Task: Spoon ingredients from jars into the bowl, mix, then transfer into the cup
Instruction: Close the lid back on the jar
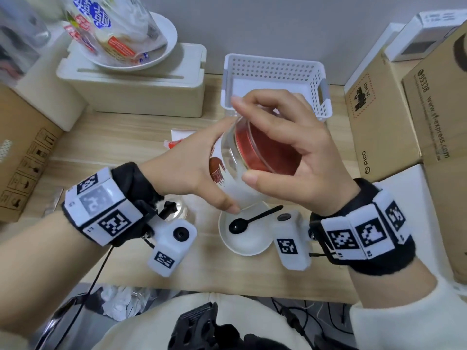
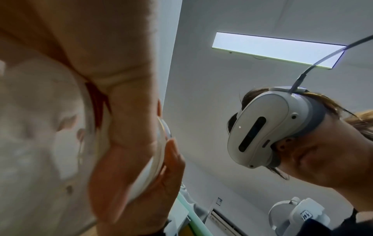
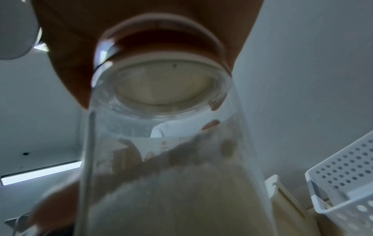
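My left hand (image 1: 202, 173) grips a glass jar (image 1: 227, 168) of white granules, tilted in the air above the white bowl (image 1: 242, 246). My right hand (image 1: 252, 137) curls its fingers and thumb round the jar's lid (image 1: 267, 150), which looks reddish from above. A black spoon (image 1: 252, 219) lies in the bowl with its handle on the right rim. A clear glass cup (image 1: 180, 210) stands left of the bowl, partly hidden by my left wrist. The right wrist view shows the lid (image 3: 161, 83) seated in the jar (image 3: 161, 159) mouth. The left wrist view shows my palm against the jar (image 2: 40, 143).
A white perforated basket (image 1: 275, 72) stands behind the hands. A cream box (image 1: 131, 89) at the back left carries a plate (image 1: 161, 46) with a plastic bag. Cardboard boxes stand at the right (image 1: 379, 122) and left (image 1: 22, 157). A red-white packet (image 1: 177, 140) lies on the table.
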`<state>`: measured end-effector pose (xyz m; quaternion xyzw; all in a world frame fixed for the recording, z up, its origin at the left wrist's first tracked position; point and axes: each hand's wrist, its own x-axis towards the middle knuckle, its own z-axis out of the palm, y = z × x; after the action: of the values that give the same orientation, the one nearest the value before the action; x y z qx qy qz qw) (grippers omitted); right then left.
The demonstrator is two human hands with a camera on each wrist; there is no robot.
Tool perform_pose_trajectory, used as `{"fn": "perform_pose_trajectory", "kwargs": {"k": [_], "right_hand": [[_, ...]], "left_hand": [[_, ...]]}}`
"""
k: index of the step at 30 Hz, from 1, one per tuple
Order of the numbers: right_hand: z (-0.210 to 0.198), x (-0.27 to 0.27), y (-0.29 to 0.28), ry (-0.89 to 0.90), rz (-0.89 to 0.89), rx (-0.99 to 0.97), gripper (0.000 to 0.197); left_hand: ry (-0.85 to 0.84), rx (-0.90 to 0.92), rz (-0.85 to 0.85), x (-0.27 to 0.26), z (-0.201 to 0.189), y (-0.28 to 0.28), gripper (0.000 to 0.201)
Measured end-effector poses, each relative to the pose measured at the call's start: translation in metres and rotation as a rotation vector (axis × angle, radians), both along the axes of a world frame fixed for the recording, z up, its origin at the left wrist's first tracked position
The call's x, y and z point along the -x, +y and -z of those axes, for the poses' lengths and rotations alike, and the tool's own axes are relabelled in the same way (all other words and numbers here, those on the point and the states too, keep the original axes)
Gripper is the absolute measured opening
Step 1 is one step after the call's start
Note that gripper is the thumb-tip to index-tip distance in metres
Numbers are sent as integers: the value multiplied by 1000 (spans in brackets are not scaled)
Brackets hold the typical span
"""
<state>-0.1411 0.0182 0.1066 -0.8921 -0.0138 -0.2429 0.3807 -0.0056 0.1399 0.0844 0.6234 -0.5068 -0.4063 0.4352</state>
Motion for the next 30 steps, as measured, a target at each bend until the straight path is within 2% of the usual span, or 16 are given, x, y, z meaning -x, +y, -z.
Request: {"fn": "perform_pose_trajectory", "kwargs": {"k": [4,6,10,12,17,20,24,27,30], "right_hand": [[5,-2,6,75,232,-194,59],[5,-3,10,49,295,-259,57],[2,-1,14,-71,294,-184,53],[0,1,14,-102,260,-165,53],[-17,8,5,-148,71,-151,53],[-23,8,-3,-98,20,-237,56],[-13,6,7,46,-27,-181,55],[-7,6,15,34,-86,-170,56],[-5,6,18,6,-123,-104,57]], "left_hand": [[-70,95,-220,12,2,0,95],[-131,135,-298,22,3,-2,95],[-167,170,-341,29,2,1,97],[-145,157,-312,25,-1,2,99],[128,49,-127,16,6,13,97],[96,52,-118,9,11,18,101],[46,66,-68,8,5,18,104],[40,60,-24,6,2,20,98],[104,10,52,3,0,25,87]]}}
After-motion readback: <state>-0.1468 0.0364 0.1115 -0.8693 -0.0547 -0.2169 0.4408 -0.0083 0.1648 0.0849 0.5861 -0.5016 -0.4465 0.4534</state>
